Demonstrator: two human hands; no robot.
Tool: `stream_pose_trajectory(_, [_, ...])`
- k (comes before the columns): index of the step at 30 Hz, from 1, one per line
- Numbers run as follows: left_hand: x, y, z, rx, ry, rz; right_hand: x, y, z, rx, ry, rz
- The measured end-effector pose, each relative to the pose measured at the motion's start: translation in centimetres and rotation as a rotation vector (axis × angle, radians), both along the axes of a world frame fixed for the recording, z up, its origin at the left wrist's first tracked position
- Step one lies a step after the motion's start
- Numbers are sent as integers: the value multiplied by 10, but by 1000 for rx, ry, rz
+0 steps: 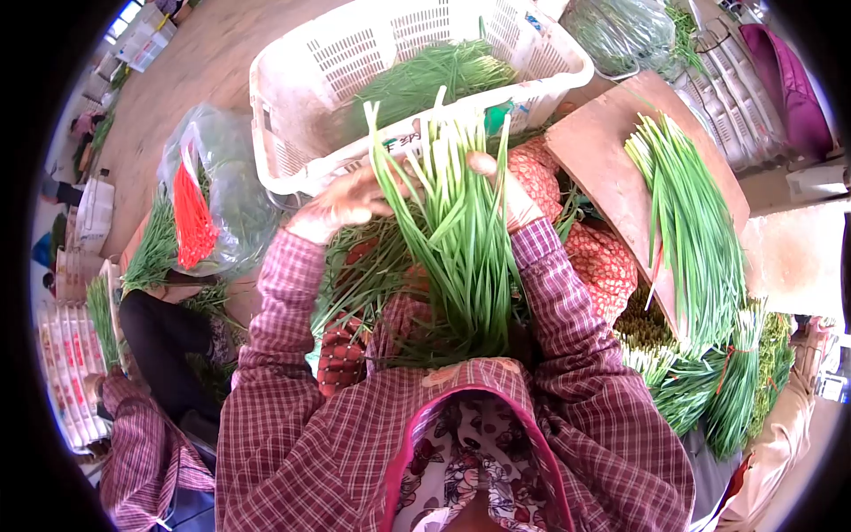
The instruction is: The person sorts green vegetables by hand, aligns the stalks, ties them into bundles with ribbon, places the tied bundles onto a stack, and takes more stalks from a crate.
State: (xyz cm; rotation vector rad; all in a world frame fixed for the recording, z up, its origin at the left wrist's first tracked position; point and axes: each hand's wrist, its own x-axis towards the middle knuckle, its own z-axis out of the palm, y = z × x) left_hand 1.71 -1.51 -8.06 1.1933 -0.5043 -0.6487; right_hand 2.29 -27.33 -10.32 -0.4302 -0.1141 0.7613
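Observation:
A loose bunch of chives (456, 239) stands in front of my chest, its pale cut ends up and its green leaves hanging towards my lap. My right hand (512, 191) is closed around the right side of the bunch, thumb near the pale ends. From the other side, my left hand (350, 199) holds the bunch, its fingertips partly hidden among the stems. Some stems stick out above the rest at uneven heights. More loose chives (355, 266) lie below my left forearm, over a red patterned cloth.
Ahead stands a white plastic basket (301, 177) containing chives. To the right, a tilted brown board (603, 142) bears a chive pile (696, 239), with tied bundles (736, 381) below. Red ties (193, 213) hang by a clear bag (244, 177) at left. Another person's checked sleeve (142, 443) shows lower left.

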Motion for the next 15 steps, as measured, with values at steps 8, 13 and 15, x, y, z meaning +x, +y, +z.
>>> stream_pose_trajectory(8, [-23,-51,20,-255,86,499,-5,50,48,-659,-641,-366])
stream_pose_trajectory(13, [-39,-60,18,-258,109,650,-22,63,51,-1006,-796,-518])
stream_pose_trajectory(15, [-43,-65,23,-272,157,716,-22,66,41,-928,-736,-537])
